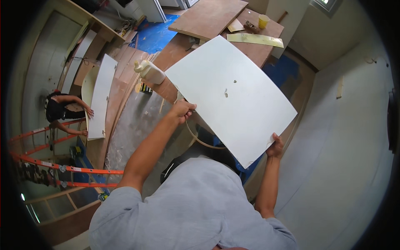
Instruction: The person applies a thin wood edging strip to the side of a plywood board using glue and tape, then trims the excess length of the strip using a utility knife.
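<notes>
A large white rectangular panel (250, 104) is held tilted in front of me, over the near part of a brown wooden worktable. Two small marks or bits show near its middle. My left hand (183, 111) is closed around its left edge, and a thin strip hangs in a curve just below that hand. My right hand (275, 146) grips the panel near its lower right corner, with the thumb on the white face and the other fingers mostly hidden behind. A white plastic bottle with a nozzle (151, 72) stands just beyond the left hand.
Brown boards (208, 18) lie on the worktable, with a yellow cup (263, 21), a hand plane (251, 27) and a pale strip (255, 40). Leftward, another person (62, 108) handles a white panel (102, 100) beside an orange ladder (71, 168). A pale wall (346, 146) runs along my right.
</notes>
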`<act>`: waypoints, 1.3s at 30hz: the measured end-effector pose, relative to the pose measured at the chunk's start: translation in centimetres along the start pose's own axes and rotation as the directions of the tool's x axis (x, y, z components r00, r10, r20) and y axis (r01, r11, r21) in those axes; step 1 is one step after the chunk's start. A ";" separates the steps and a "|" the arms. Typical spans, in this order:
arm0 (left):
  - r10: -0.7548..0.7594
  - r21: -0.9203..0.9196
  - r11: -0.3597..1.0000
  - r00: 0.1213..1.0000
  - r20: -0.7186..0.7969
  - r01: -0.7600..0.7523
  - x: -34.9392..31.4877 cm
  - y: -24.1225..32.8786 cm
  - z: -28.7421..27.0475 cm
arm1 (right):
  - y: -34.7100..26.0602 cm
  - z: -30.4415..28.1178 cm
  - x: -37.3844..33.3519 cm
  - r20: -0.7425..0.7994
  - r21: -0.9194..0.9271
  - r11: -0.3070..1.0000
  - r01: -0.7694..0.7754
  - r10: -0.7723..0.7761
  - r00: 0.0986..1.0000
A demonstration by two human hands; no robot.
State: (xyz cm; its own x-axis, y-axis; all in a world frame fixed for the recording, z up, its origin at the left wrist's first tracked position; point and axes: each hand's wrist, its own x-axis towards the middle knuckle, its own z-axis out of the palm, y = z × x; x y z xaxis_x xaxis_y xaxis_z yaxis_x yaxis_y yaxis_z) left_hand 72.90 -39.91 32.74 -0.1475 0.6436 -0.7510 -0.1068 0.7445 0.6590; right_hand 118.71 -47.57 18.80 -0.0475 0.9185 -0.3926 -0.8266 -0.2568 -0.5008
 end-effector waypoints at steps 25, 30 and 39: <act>-0.012 -0.115 0.993 0.992 -0.125 -0.002 0.8 -13.4 -2.6 | 1.3 -2.8 4.8 0.045 -0.223 0.953 -0.206 0.221 0.974; -0.019 -0.098 0.995 0.991 -0.135 0.006 2.3 -12.5 -2.6 | 1.0 -1.8 6.4 0.038 -0.235 0.950 -0.208 0.222 0.974; -0.051 -0.106 0.994 0.988 -0.145 0.035 2.8 -13.2 -3.1 | 1.9 -1.5 8.4 -0.002 -0.210 0.948 -0.238 0.243 0.970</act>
State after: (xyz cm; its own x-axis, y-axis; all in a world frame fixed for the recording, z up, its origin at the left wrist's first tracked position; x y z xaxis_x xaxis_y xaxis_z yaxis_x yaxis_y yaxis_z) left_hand 70.83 -48.50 22.04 -0.2833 0.5724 -0.7695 -0.2159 0.7437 0.6327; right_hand 117.60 -40.80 13.37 -0.2455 0.8279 -0.5042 -0.6548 -0.5252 -0.5435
